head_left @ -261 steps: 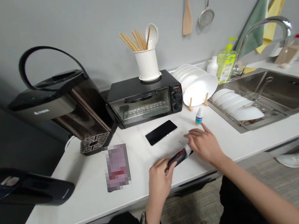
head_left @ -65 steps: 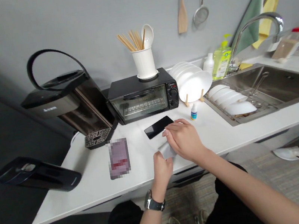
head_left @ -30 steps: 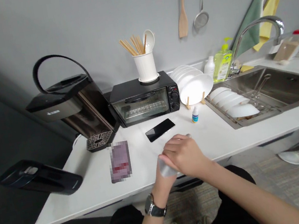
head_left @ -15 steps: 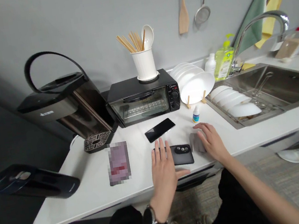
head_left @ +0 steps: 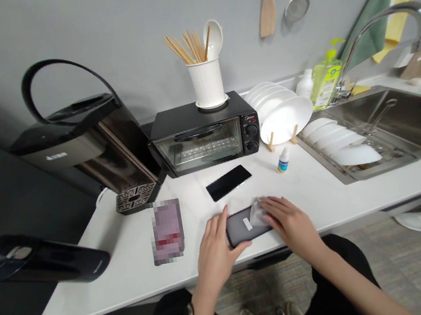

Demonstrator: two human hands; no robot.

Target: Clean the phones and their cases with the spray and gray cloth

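Note:
My left hand (head_left: 216, 250) grips the left end of a dark grey phone case (head_left: 237, 227), fingers at its far side and thumb along its near edge. The case lies on the counter, with a small white label on its back. My right hand (head_left: 293, 227) presses a thin grey cloth (head_left: 258, 211) onto the case's right end, hiding that end. Behind the case lies a black phone (head_left: 229, 182), screen up. A small dropper bottle (head_left: 283, 161) with a white cap and blue label stands beyond my right hand.
A toaster oven (head_left: 204, 145) stands against the wall, holding up a utensil cup (head_left: 207, 83). A drink machine (head_left: 89, 150), dark bottle (head_left: 43, 258) and blurred purple item (head_left: 167, 231) are at left. Plates (head_left: 286, 119) and a sink (head_left: 420, 116) lie right.
My left hand has gone from lying flat over the case to gripping its left end. My right hand has moved left, bringing the cloth onto the case. The label now shows.

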